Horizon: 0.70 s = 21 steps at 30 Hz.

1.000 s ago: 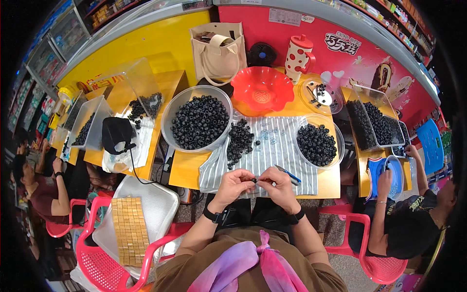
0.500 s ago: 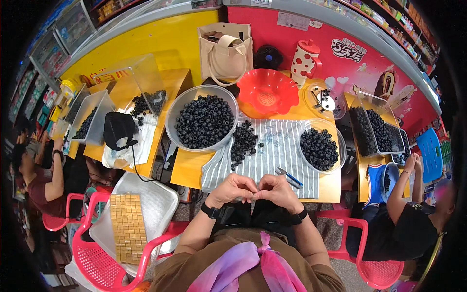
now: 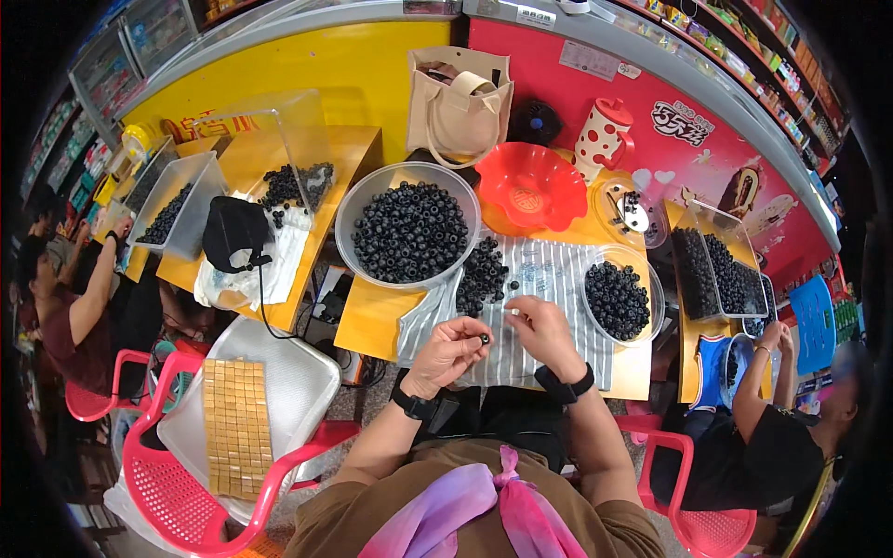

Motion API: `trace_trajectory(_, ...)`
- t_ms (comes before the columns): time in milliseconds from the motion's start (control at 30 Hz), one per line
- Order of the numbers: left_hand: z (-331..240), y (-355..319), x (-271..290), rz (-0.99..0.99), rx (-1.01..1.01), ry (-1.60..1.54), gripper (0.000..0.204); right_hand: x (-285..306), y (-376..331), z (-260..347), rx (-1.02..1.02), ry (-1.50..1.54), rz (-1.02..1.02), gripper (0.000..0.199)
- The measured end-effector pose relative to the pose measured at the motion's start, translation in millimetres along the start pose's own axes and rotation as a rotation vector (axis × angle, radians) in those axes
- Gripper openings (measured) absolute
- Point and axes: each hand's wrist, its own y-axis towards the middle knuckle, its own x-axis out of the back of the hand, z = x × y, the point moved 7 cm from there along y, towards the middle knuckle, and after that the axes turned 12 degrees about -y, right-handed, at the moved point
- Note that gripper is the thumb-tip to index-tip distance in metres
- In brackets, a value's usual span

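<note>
My left hand point(image 3: 451, 352) pinches a small black bead-like ring point(image 3: 485, 339) between thumb and fingertips, at the near edge of the striped cloth point(image 3: 435, 325). My right hand point(image 3: 547, 337) hovers over the cloth, thumb and forefinger drawn together; a tiny pale spot shows at their tips, too small to name. Just beyond those fingertips, a single black piece point(image 3: 514, 285) lies on the cloth. A loose pile of black pieces point(image 3: 482, 276) sits left of it. To the right stands a clear round tub point(image 3: 659, 312) holding similar pieces.
A large bowl point(image 3: 346, 246) full of black pieces stands far left of my hands. Behind are a red scalloped bowl point(image 3: 532, 186), a beige bag point(image 3: 465, 102) and a dotted tumbler point(image 3: 600, 139). A person point(image 3: 772, 418) works at the right; a pink chair point(image 3: 172, 465) is at the left.
My hands have come apart and moved up over the cloth's near edge. The black ring now shows in my left fingers. The blue-handled tool on the cloth is now hidden; the view has shifted slightly.
</note>
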Motion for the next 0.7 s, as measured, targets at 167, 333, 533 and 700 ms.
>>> trace_trajectory(167,-1.3,1.1,2.7,-0.017,-0.01,-0.033,0.018,-5.6,20.5,22.5,0.111,-0.237,-0.034,0.018)
trace_trajectory(333,-1.4,1.4,-4.1,0.019,0.01,-0.037,0.019,-27.9,30.6,27.3,0.21,-0.463,0.039,0.007)
trace_trajectory(533,-2.1,1.7,-5.0,0.007,0.007,-0.018,0.018,-25.7,29.6,22.8,0.197,-0.364,-0.043,0.003)
trace_trajectory(700,-0.5,2.0,-4.2,0.002,0.034,-0.021,0.019,-10.4,-1.1,7.7,0.07,0.305,0.02,0.007)
